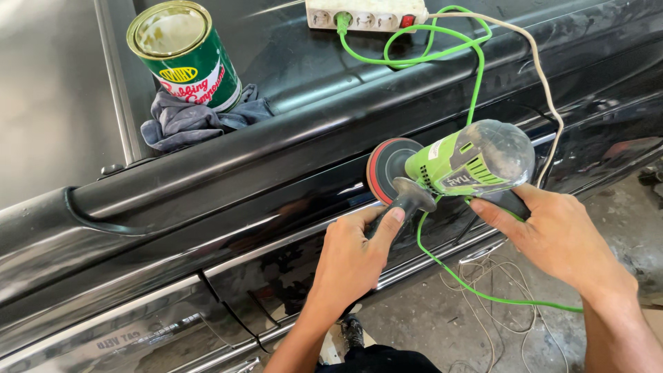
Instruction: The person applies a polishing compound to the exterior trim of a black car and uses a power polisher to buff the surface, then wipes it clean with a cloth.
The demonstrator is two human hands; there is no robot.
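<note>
i'm gripping green polisher (469,162) side handle (407,200) with left hand (352,259), right hand (552,231) closed on its rear grip, pad (385,168) touching black car door (276,228).

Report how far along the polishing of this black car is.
Done: the polisher's green cord is plugged into the power strip, and the open tin sits on a grey rag on the roof. In hand: left hand on the side handle, right hand on the green polisher, its pad against the car body. Left: how much panel remains unpolished cannot be judged.
</note>
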